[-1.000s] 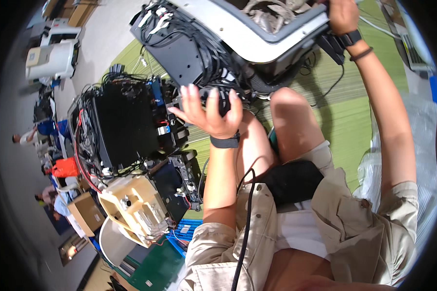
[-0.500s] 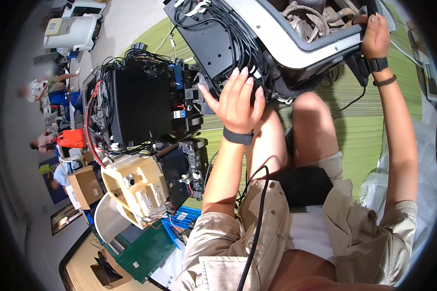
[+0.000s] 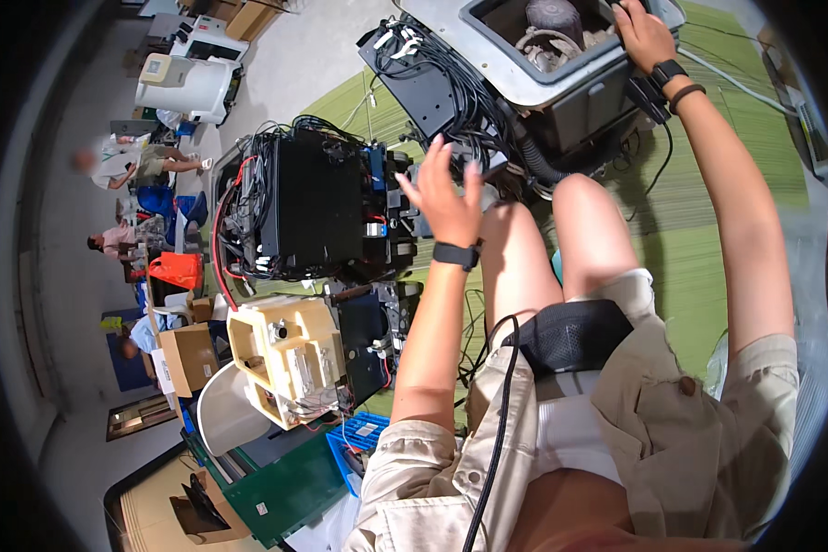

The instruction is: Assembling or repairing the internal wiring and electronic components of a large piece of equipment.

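Your L hand point(image 3: 453, 213) moved left vs. cables point(image 3: 475, 115), fingers spread loose. R hand point(image 3: 647, 39) clasps grey bin rim point(image 3: 581, 77).

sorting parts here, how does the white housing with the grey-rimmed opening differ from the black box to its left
The white housing has a pale top, while the black box is dark on its broad, flat face. The white housing opens upward, its grey rim framing items inside; the black box shows no such opening. The right hand is at the white housing's rim, but no hand touches the black box. Both have dark cables bunched nearby.
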The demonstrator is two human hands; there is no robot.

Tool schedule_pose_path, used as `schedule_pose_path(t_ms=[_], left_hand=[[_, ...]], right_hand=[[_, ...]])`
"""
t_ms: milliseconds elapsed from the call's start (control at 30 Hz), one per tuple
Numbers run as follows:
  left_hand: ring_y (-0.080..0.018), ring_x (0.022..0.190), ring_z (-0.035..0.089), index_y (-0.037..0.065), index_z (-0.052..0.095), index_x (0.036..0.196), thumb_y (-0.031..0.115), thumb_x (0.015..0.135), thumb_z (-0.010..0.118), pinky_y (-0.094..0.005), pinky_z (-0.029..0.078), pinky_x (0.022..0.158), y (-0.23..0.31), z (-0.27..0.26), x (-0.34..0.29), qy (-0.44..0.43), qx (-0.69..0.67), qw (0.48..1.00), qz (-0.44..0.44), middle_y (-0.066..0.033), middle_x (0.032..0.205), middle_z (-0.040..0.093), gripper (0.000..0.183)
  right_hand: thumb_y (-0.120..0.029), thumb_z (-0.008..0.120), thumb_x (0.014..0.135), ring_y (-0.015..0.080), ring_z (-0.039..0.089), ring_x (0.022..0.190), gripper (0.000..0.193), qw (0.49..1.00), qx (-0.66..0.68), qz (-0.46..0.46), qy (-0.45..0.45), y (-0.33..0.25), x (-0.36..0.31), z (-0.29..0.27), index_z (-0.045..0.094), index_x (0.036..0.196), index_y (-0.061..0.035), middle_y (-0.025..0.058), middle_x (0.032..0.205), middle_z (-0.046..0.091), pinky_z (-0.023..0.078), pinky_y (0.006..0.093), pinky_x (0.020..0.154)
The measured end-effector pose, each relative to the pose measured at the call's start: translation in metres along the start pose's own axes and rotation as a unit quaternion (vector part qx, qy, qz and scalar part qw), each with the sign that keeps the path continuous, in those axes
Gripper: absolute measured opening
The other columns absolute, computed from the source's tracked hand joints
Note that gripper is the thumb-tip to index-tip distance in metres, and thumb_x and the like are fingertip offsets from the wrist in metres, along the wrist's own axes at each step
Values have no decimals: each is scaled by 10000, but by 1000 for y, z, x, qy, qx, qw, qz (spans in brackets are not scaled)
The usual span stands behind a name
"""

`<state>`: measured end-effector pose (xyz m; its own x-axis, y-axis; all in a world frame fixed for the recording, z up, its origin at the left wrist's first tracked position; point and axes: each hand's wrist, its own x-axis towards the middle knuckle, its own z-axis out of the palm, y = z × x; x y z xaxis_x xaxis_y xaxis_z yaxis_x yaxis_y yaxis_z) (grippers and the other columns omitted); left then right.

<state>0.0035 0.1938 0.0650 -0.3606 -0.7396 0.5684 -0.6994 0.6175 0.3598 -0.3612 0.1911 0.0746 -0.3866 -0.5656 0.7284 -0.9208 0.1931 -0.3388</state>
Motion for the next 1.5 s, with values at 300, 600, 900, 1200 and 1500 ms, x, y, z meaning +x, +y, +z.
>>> schedule_pose_path(t_ms=[300, 600, 900, 1200, 1500], left_hand=[[-75, 314, 238, 11, 506, 1020, 448, 883, 332, -220, 255, 321, -67, -98, -31, 138, -431, 783, -427, 33, 421, 303, 490], [-382, 1198, 301, 78, 403, 1199, 587, 760, 456, -495, 254, 984, -63, -97, 0, 15, -822, 467, -326, -177, 1341, 255, 674], [-74, 379, 321, 83, 530, 1005, 372, 879, 387, -244, 316, 432, -63, -57, 12, 11, -648, 675, -352, 34, 514, 394, 346], [-210, 1114, 400, -2, 362, 1208, 87, 844, 455, -328, 300, 953, -32, -27, 22, -76, -315, 940, -104, -125, 1238, 393, 386], [-210, 1139, 380, -14, 403, 1175, 112, 845, 479, -309, 300, 945, 20, 0, 60, -119, -167, 978, 41, -129, 1255, 386, 361]], right_hand=[[-250, 399, 905, 140, 550, 795, 277, 943, 296, 123, 90, 58, -39, -26, 446, 979, 12, 64, 845, 591, 408, 270, 775], [-313, 493, 858, 109, 532, 630, 329, 883, 180, 404, 158, 201, -139, -93, 540, 876, 12, 53, 690, 590, 418, 233, 590], [-370, 494, 837, 166, 575, 848, 369, 909, -66, 370, 180, 258, -178, -253, 553, 1102, -120, 78, 914, 629, 429, 262, 754], [-144, 515, 825, 167, 543, 814, 202, 903, 40, 382, 190, 167, -233, -193, 555, 990, -35, 64, 880, 594, 434, 294, 730], [-277, 554, 821, 131, 533, 670, 288, 855, 153, 491, 64, 121, -285, -120, 565, 1028, -78, 46, 834, 587, 431, 270, 649]])
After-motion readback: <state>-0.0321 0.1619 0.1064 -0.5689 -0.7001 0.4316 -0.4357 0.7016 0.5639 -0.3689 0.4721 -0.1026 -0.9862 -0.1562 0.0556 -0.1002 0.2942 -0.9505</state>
